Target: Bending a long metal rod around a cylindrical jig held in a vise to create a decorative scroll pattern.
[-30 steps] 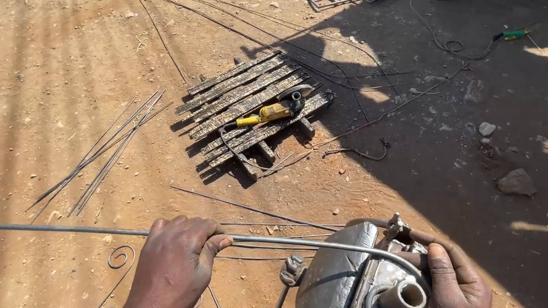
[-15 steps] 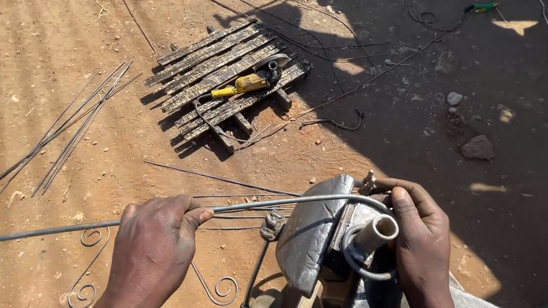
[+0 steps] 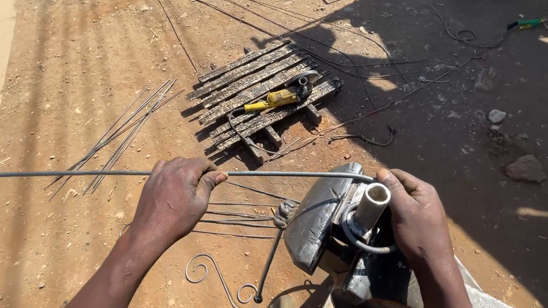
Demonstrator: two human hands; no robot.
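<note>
Fingers of the left hand (image 3: 175, 197) are pressed together around the long thin steel rod (image 3: 71, 170), which passes through the closed fist, and fingers of the right hand (image 3: 415, 217) are curled over the far end of this rod, just beside the short pale pipe (image 3: 372, 205) that stands up on the bending jig (image 3: 322, 214). Compared with half a second ago, the left hand now sits closer to the jig and a little lower, and the rod between the two hands looks flatter, with its arc more tightly laid against the pipe; a curl of rod already lies around the base of the pipe, below the right fingers. I judge from this that the bending is advancing, though how much of the turn is complete I cannot tell. Right fingertips are hidden behind the pipe and the jig, so their exact grip on the rod is not visible. Left of the fingers, the rod runs out of the picture, so its length is unknown. Under the left wrist a finished scroll piece (image 3: 224, 283) lies on the sandy ground (image 3: 72, 61). Beyond the fingers, a yellow grinder (image 3: 275, 97) rests on a stack of dark bars (image 3: 254, 94).
</note>
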